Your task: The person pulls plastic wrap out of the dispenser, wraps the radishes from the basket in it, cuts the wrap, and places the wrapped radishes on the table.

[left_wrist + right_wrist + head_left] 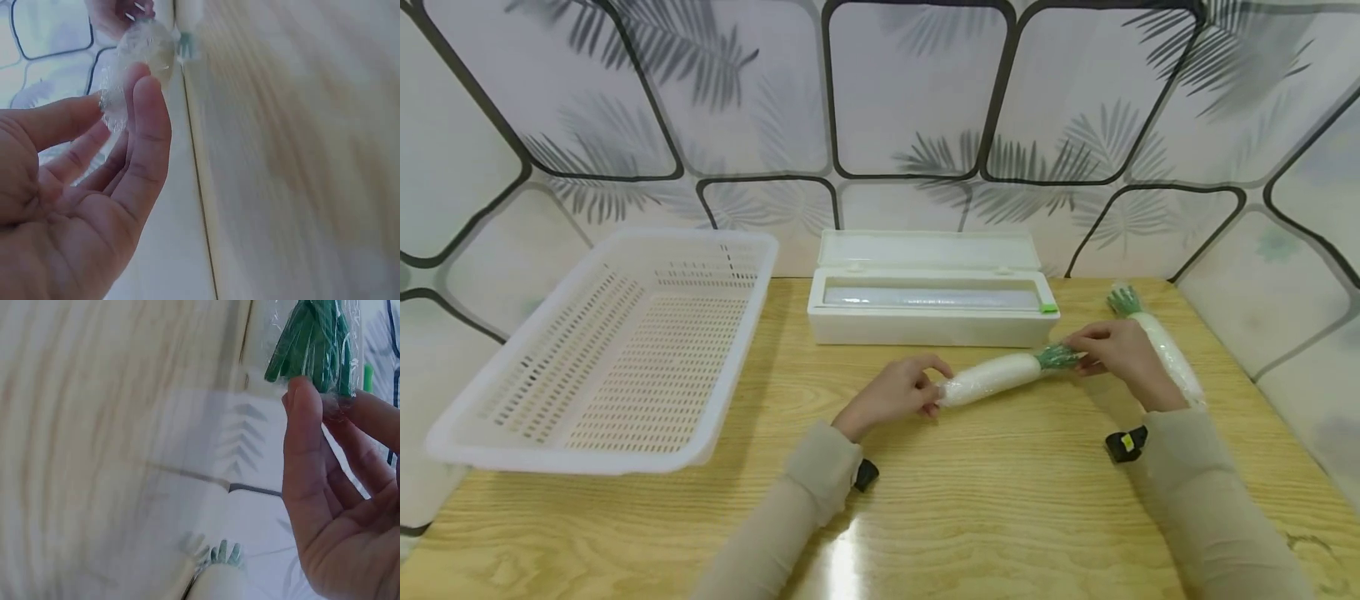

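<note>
A white radish with cut green stems, wrapped in clear film, lies slantwise between both hands over the wooden table. My left hand pinches its wrapped root end; the left wrist view shows thumb and fingers round the crinkled film. At the other end, my right hand pinches the film just past the green stems. Close beside the right hand lies a second wrapped radish, its stems toward the wall and partly hidden behind that hand and wrist.
Behind the held radish stands a white cling film box, its lid raised, a roll inside and a green slider at its right end. To the left sits a large white slotted basket. A patterned wall covering borders the wooden table.
</note>
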The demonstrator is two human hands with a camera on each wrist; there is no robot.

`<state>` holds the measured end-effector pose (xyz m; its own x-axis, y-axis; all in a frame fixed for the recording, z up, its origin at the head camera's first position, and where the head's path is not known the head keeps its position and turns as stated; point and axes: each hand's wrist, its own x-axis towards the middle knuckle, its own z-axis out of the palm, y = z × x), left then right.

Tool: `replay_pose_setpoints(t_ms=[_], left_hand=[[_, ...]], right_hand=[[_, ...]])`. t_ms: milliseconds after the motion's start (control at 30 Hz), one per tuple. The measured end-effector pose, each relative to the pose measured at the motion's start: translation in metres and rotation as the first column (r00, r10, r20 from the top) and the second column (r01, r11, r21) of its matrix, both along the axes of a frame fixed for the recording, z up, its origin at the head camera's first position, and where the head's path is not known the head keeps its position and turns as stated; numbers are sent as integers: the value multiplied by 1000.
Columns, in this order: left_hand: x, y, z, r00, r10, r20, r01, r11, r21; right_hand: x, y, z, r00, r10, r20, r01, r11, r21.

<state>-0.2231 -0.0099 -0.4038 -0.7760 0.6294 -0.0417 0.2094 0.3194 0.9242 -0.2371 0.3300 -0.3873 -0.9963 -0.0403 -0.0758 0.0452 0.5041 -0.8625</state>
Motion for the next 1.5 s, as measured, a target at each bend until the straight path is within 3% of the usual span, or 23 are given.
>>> replay_pose_setpoints(t_ms=[300,467,733,933,1167,1267,1500], left_hand=[[7,31,0,1000,-8,6,8,1000,10],[12,57,-2,998,-26,56,25,999,19],[17,105,-3,991,-37,131,35,999,18],[20,136,-6,984,19,177,-29,998,56],[25,167,-11,955,116,271,-148,984,101],[25,176,-11,934,100,342,-156,978,139],[23,190,-11,860,-6,511,-131,964,231]], right_hand=[[-1,18,4,999,22,40,-22,1000,-2],[-3,25,8,998,19,59,-17,999,-29],[-14,34,16,994,17,109,-22,999,40],[-29,42,20,982,71,175,-77,997,24],[-45,52,24,976,164,142,-177,981,85],[-48,56,24,974,166,152,-184,976,117],[-55,70,20,980,163,113,-177,977,120]])
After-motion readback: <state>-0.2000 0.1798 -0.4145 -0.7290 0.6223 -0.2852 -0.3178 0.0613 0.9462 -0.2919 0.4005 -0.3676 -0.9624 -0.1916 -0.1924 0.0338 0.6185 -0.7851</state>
